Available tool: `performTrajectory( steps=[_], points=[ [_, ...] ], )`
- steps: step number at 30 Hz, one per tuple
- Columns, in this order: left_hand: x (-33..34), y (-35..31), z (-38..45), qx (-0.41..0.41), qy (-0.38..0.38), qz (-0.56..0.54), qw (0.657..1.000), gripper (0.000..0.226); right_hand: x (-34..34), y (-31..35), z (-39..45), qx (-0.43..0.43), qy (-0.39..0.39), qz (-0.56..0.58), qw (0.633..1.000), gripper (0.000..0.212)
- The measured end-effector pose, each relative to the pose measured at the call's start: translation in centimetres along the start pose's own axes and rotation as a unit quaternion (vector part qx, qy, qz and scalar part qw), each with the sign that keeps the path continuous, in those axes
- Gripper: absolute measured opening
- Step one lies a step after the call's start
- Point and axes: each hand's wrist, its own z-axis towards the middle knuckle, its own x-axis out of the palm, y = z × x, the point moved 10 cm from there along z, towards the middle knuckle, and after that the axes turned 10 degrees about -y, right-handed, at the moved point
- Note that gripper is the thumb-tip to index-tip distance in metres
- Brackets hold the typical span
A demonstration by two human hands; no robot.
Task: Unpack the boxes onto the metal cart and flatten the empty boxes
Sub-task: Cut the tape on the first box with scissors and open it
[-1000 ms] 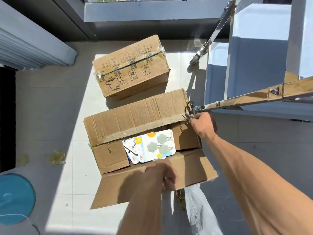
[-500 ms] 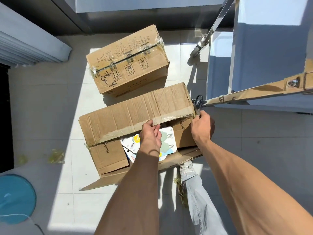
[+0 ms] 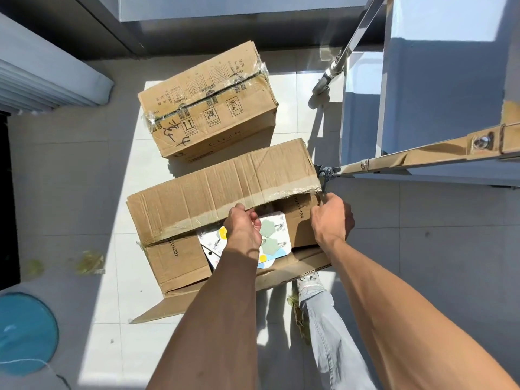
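2 boxes sit on the tiled floor. The open box, at frame centre, shows "40010" printed on its left end flap and digits ending "35164" on the right one. The sealed box, above it in frame, carries handling symbols, a black handwritten mark and small print too fine to read. Cards with green shapes lie inside the open box. The left hand curls its fingers under the top flap's edge. The right hand grips the box's right corner. The cart stands at the upper right, just beside that corner. 1 blue disc lies at the lower left.
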Motion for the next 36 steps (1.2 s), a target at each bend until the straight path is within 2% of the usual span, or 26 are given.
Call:
performTrajectory(
  steps=[1,3,6,9,11,14,16,19,23,27,29,31,33,36],
  points=[
    [0.2,-0.2,0.1,0.011,0.005,-0.001,1.000,0.016,0.2,-0.1,-0.4,-0.019,-0.007,-0.047,0.999,0.012],
    [0.1,-0.6,-0.2,0.019,0.006,-0.005,1.000,0.016,1.0,-1.4,-3.1,-0.004,0.014,-0.052,0.999,0.012],
    [-0.9,-1.5,-0.7,0.054,-0.005,-0.011,0.998,0.018,2.7,-0.2,-7.4,-0.081,0.031,-0.069,0.994,0.016],
    [-3.6,-2.7,0.0,0.175,-0.015,0.112,0.978,0.015,3.6,1.7,-7.5,-0.098,0.030,-0.030,0.994,0.016],
    [-6.3,-3.3,2.1,0.209,-0.042,0.174,0.961,0.024,4.0,2.8,-6.7,-0.080,0.035,-0.009,0.996,0.025],
    [-10.2,-5.2,5.6,0.129,-0.053,0.088,0.986,0.020,5.8,5.3,-7.0,-0.120,0.110,0.005,0.987,0.019],
    [-12.9,-6.5,7.3,0.069,-0.100,0.059,0.991,0.025,7.0,6.7,-8.4,-0.166,0.167,0.003,0.972,0.018],
    [-14.4,-8.4,7.7,0.034,-0.095,-0.025,0.995,0.028,7.9,8.1,-11.0,-0.232,0.171,-0.008,0.957,0.021],
    [-14.8,-8.9,9.1,-0.005,-0.022,-0.077,0.997,0.035,8.8,10.3,-13.5,-0.283,0.134,-0.010,0.950,0.023],
    [-13.4,-7.9,10.3,-0.083,0.077,-0.182,0.977,0.022,9.4,12.9,-15.1,-0.346,0.128,-0.047,0.928,0.028],
    [-13.3,-8.6,10.6,-0.089,0.108,-0.197,0.970,0.034,10.0,13.7,-15.4,-0.332,0.143,-0.056,0.931,0.028],
    [-13.7,-9.6,10.6,-0.083,0.124,-0.170,0.974,0.042,10.9,13.9,-15.0,-0.230,0.199,0.013,0.952,0.026],
    [-14.2,-10.1,10.3,-0.081,0.148,-0.143,0.975,0.036,11.3,14.2,-15.3,-0.132,0.235,0.092,0.959,0.027],
    [-16.0,-9.7,10.5,-0.089,0.167,-0.137,0.972,0.028,11.6,16.0,-17.2,-0.084,0.263,0.134,0.952,0.026]
  ],
)
